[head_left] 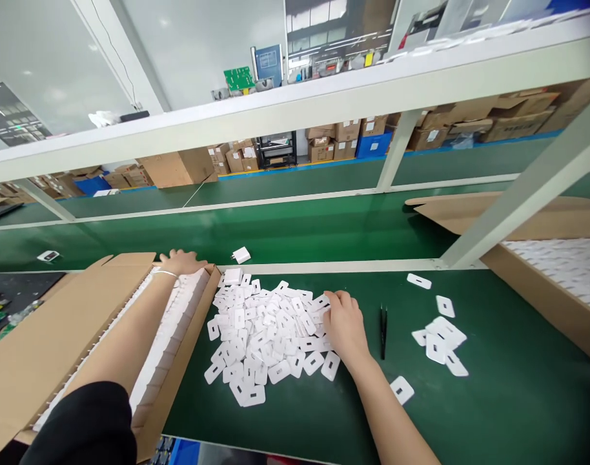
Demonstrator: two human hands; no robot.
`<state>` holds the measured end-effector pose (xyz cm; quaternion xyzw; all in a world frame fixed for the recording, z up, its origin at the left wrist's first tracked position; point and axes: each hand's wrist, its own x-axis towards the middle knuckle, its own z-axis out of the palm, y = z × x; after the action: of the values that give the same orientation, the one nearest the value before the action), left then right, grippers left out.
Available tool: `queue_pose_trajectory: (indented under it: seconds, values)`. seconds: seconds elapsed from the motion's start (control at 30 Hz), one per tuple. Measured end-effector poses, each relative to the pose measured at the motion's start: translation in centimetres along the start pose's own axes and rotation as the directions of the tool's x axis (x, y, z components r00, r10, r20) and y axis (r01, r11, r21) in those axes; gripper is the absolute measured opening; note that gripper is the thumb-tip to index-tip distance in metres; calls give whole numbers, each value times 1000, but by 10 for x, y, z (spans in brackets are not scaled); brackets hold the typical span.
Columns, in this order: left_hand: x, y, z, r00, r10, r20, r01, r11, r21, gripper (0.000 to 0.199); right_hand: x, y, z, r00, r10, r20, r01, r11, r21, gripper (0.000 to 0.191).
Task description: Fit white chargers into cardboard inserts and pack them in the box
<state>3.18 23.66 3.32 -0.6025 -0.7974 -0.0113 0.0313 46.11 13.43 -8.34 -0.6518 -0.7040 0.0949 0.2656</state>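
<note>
My left hand (179, 262) reaches over the far end of an open cardboard box (181, 361) packed with rows of white pieces. Its fingers are bent down there, and whatever they grip is hidden. At the right edge of a heap of small white slotted plates (270, 326), my right hand (346, 326) has its fingers curled around one white plate (320, 301). A white block (233, 276) lies at the heap's back left corner. Black tweezers (383, 332) rest on the green mat just right of my right hand.
Several loose white plates (445, 332) are scattered on the right. A white plug adapter (241, 255) sits beyond the mat's back rail. Another cardboard box (541, 297) with white pieces stands far right. A slanted shelf post (518, 181) and crossbar (275, 113) span above the bench.
</note>
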Motion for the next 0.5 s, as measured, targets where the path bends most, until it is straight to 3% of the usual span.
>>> queue_pose_trajectory:
  seconds: [0.1,0.3,0.4,0.5]
  values:
    - [12,41,5,1000,-1,12,0,1000,25,67,1,1,4,999,-20,27,20,999,-32,52]
    - [22,141,54,990,118,78,-106,984,-146,53,6,10,4,999,4,47,-4,1000,-9,51]
    - [21,165,67,986,148,76,-119,946,-300,39,10,18,1,997,47,58,-45,999,-21,44]
    - [13,174,66,984,180,-7,-162,867,-471,36,14,22,-3,996,61,60,-59,998,-30,36]
